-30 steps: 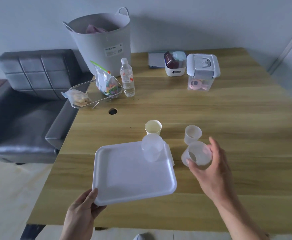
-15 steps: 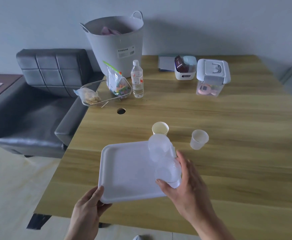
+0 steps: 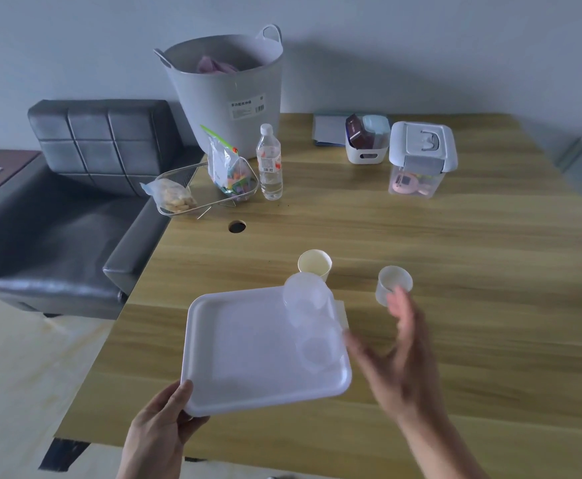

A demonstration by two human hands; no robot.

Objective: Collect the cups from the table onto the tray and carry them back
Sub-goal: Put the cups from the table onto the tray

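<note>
A white plastic tray [image 3: 244,354] lies on the wooden table [image 3: 455,305] near its front edge. My left hand [image 3: 159,430] grips the tray's near left corner. Two clear plastic cups stand on the tray's right side, one at the far corner [image 3: 305,299] and one nearer me [image 3: 319,350]. Behind the tray a cream paper cup [image 3: 314,266] stands on the table. To its right is a small translucent cup [image 3: 391,283]. My right hand [image 3: 398,357], blurred and with fingers spread, hovers just right of the tray, empty, its fingertips close to the translucent cup.
At the back stand a grey laundry tub [image 3: 229,95], a water bottle [image 3: 269,164], a wire basket with snack bags [image 3: 206,188], a small white bin [image 3: 365,140] and a lidded clear box [image 3: 420,160]. A black leather sofa [image 3: 64,209] adjoins the table's left edge.
My right hand carried a clear cup from the table onto the tray's right side, let it go, and now swings back to the right, empty. The left hand kept hold of the tray.
</note>
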